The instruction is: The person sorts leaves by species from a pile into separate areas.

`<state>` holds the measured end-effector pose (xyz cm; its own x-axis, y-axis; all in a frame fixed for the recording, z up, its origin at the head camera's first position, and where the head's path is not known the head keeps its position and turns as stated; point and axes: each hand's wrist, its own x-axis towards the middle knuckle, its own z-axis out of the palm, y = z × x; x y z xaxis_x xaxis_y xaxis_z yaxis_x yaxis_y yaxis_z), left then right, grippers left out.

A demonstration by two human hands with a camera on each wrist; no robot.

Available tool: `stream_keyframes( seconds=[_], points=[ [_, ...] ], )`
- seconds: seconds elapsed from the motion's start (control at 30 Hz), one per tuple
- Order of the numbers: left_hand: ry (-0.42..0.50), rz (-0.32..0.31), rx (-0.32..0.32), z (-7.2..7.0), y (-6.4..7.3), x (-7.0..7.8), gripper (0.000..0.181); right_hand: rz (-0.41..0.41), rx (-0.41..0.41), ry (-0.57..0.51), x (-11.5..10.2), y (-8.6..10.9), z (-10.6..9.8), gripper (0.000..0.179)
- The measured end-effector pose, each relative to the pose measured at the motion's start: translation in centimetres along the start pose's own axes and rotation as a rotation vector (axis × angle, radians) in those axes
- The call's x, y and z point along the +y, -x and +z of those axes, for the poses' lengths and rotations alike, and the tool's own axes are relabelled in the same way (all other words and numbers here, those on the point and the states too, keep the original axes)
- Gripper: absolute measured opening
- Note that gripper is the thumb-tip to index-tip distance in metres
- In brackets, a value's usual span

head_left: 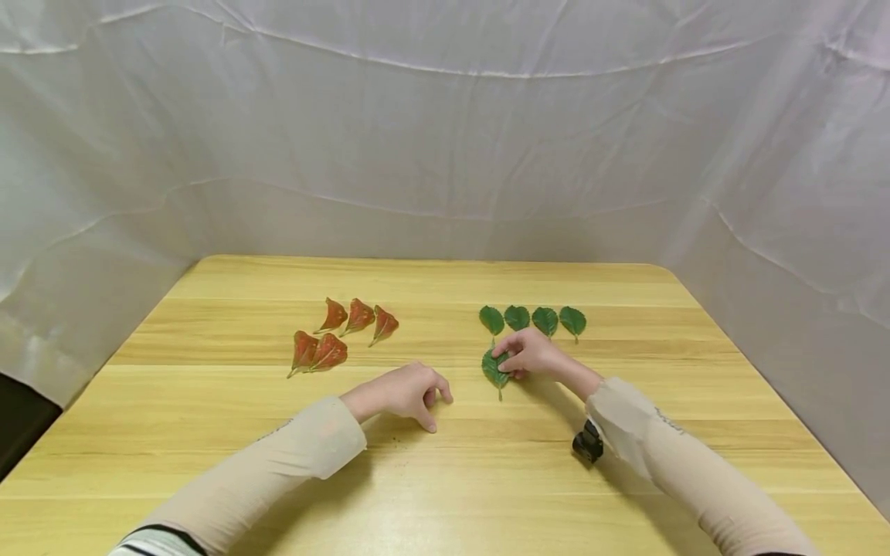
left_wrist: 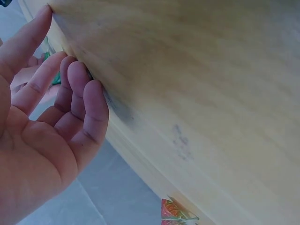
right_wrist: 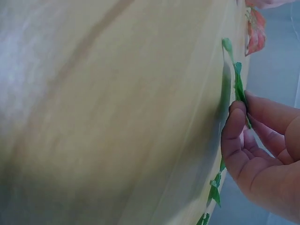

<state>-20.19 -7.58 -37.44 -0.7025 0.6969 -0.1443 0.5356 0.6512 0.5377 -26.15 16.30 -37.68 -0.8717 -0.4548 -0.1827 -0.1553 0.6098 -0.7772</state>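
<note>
My right hand pinches a green leaf between thumb and fingers, close over the table in front of a row of several green leaves. In the right wrist view the pinched leaf is seen almost edge-on at the fingertips. My left hand is held over the middle of the table with loosely curved fingers and nothing in them. The left wrist view shows its palm facing the camera. Nearest to it on the left lie several red leaves in two groups, the front pair overlapping.
The wooden table has rounded far corners. Pale grey cloth hangs behind it and along both sides. A small black device sits at the right cuff. Dark specks mark the tabletop near the left hand.
</note>
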Motion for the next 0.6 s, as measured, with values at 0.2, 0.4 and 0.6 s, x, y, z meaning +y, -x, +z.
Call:
stream_keyframes(
  seconds=[0.2,0.4,0.6],
  points=[
    [0.008,-0.005,-0.005,-0.03,0.08,0.06,0.036,0.001,0.027,0.032,0.04,-0.06,0.3,0.017],
    [0.007,0.006,-0.012,-0.03,0.0,-0.06,0.036,0.007,0.064,0.075,-0.19,0.17,0.66,0.018],
    [0.006,0.001,-0.015,-0.05,0.04,0.02,0.036,0.036,0.092,0.089,-0.21,0.21,0.79,0.022]
  ],
)
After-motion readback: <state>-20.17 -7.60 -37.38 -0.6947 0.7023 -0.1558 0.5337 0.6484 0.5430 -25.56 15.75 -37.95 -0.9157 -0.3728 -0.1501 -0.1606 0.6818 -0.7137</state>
